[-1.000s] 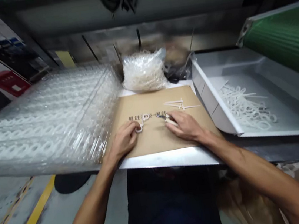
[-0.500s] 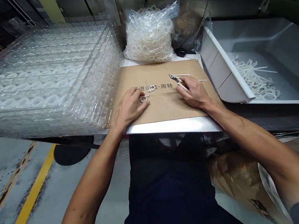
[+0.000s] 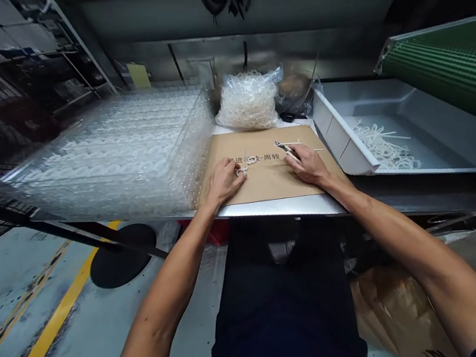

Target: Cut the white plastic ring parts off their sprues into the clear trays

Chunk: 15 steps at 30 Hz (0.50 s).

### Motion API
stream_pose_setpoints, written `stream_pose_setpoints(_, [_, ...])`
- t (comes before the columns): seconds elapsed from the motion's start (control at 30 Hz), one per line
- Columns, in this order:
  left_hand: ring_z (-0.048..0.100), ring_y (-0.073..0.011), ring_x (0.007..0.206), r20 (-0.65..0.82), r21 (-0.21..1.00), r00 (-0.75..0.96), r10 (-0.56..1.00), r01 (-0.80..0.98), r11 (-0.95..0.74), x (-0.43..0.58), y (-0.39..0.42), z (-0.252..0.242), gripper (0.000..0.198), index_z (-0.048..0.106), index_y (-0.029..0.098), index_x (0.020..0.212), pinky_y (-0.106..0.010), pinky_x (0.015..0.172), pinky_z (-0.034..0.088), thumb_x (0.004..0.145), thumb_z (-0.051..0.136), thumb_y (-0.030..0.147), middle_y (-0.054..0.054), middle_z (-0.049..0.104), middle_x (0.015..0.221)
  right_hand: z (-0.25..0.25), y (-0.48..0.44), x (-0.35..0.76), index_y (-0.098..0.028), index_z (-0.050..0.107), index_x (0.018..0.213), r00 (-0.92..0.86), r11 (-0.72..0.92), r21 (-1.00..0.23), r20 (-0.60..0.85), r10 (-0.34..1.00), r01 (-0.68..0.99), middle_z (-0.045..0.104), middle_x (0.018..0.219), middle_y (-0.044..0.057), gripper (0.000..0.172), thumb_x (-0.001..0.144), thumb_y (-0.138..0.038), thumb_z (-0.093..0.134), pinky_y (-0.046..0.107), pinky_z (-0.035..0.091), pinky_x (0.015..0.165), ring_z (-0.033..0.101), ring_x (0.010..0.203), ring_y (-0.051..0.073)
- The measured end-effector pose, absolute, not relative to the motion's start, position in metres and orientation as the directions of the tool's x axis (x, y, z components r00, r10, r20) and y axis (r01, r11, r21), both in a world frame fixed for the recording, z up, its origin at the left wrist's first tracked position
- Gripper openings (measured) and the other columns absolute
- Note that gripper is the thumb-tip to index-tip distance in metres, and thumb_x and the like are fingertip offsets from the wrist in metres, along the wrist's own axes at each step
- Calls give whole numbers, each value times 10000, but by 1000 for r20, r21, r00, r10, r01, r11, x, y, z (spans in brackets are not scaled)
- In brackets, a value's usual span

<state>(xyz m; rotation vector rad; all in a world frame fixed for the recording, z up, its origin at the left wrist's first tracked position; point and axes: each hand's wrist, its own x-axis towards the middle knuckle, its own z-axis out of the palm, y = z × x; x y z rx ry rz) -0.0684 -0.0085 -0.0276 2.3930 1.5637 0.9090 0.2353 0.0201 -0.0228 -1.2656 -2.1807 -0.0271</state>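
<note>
Mid-job here: one white looped plastic piece [image 3: 247, 164] lies on the brown cardboard sheet [image 3: 266, 185], over its black lettering, and the left hand [image 3: 225, 179] has thumb and fingertips pinched on its near end. Over to the right hand [image 3: 308, 163], fingers wrapped round the small metal-nosed pliers [image 3: 288, 150], the tool well apart from the piece; whether its tips are parted, one cannot tell. Thin white strips [image 3: 290, 143] lie just past that hand, partly hidden by it.

As for the tally, rows of white pieces fill the stacked clear plastic trays [image 3: 119, 160] at left, while a loose heap of white loops [image 3: 388, 150] sits in the grey plastic bin [image 3: 453, 155]. Behind stands a bulging clear plastic bag [image 3: 248, 100]. Nothing but bare cardboard and lettering separates pliers and piece.
</note>
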Motion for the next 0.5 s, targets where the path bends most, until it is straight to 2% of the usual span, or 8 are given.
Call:
stream_pose_setpoints(0.07, [559,-238,1022,409,424,267,873,792,-441,-68,-9,-27,200,639,171,1004,-378,947,444,864,628,313,-77,585,1035,-23,21,235,-177,594,1273,-356,543,-279,512,782,792,616,1280,94,335,980,-338,620,442,567,885,650,1061,232])
stream_pose_setpoints(0.2, [564,-236,1042,408,412,241,881,812,-413,-66,-14,-25,198,645,169,1001,-366,950,449,860,629,306,-82,589,1061,-22,21,235,-177,594,1272,-371,564,-287,515,772,774,618,1276,96,333,981,-337,618,442,565,887,649,1061,233])
stream_pose_setpoints(0.3, [573,-227,1041,409,403,231,883,822,-402,-65,-18,-22,192,652,177,982,-347,937,461,862,629,325,-74,593,1074,-23,24,235,-172,614,1212,-387,579,-290,512,767,762,681,1154,141,293,999,-356,531,443,540,908,659,1042,279])
stream_pose_setpoints(0.5, [584,-222,1048,420,392,220,880,831,-395,-64,-25,-16,225,655,184,1000,-342,943,469,845,659,348,-72,601,1132,-27,29,239,-199,573,1196,-427,609,-278,504,751,743,707,1131,138,377,980,-468,422,432,542,853,692,1003,310])
